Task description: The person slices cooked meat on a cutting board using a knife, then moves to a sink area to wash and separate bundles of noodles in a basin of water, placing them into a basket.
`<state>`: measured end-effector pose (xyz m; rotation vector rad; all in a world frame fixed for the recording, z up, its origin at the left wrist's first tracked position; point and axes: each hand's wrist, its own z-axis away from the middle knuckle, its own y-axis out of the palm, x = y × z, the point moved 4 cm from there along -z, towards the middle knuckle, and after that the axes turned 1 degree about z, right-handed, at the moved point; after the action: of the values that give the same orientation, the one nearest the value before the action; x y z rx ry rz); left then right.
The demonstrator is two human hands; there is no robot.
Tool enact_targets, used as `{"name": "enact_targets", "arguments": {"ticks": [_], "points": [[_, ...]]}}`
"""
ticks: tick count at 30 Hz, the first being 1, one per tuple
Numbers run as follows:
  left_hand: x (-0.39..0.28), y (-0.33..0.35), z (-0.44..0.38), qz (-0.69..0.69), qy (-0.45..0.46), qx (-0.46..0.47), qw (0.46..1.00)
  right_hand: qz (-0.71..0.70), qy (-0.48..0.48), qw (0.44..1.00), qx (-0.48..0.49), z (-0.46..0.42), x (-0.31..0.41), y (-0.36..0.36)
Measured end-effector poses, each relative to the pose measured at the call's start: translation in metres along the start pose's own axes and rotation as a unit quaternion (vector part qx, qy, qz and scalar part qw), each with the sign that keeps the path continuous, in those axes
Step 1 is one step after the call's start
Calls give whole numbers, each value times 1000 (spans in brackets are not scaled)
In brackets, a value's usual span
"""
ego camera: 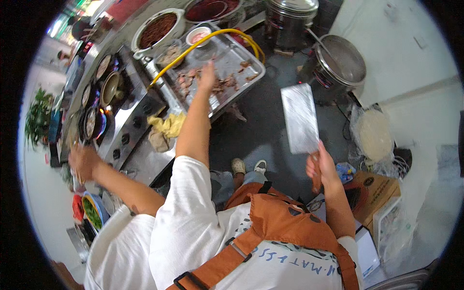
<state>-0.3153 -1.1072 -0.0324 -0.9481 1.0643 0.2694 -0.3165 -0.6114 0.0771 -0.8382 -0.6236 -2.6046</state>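
My right hand (321, 165) grips the wooden handle of a broad metal cleaver (299, 117), its blade raised above the dark floor. My left hand (207, 78) reaches over a metal tray (250, 77) beside chopped pieces of meat (186, 80); the hand is blurred, and whether it holds a piece cannot be told. Several darker bits of meat (226, 84) lie to the right of it. A small white bowl (198, 36) with pink contents and a clear bowl of chopped food (169, 54) stand at the tray's far side, and a yellow hose (188, 50) arches over them.
A co-worker's hand (84, 163) is at the left, near lit burners with pans (92, 123). Yellow and brown cloths (168, 125) lie by the tray. A steaming pot with a ladle (342, 59) and a lidded steel pot (291, 21) stand right. A cardboard box (378, 194) lies near my right arm.
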Motion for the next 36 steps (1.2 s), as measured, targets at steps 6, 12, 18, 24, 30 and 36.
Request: {"name": "enact_targets", "arguments": {"ticks": [6, 12, 18, 24, 30, 36], "points": [[-52, 6, -3, -310, -28, -19, 950, -238, -28, 911, -335, 164, -116, -154], [-141, 1, 63, -368, 164, -255, 879, -133, -63, 705, -694, 333, -262, -211], [-228, 183, 203, -42, 407, 91, 908, 140, 219, 500, -826, 458, -384, -214], [-264, 245, 445, 144, 120, 431, 883, 184, 296, 546, -762, 529, -501, -264], [-207, 232, 579, 42, 33, 487, 872, 430, 133, 432, -781, 581, -499, -341], [-188, 162, 639, 91, -46, 536, 838, 437, -273, 544, -662, 496, -373, -389]]}}
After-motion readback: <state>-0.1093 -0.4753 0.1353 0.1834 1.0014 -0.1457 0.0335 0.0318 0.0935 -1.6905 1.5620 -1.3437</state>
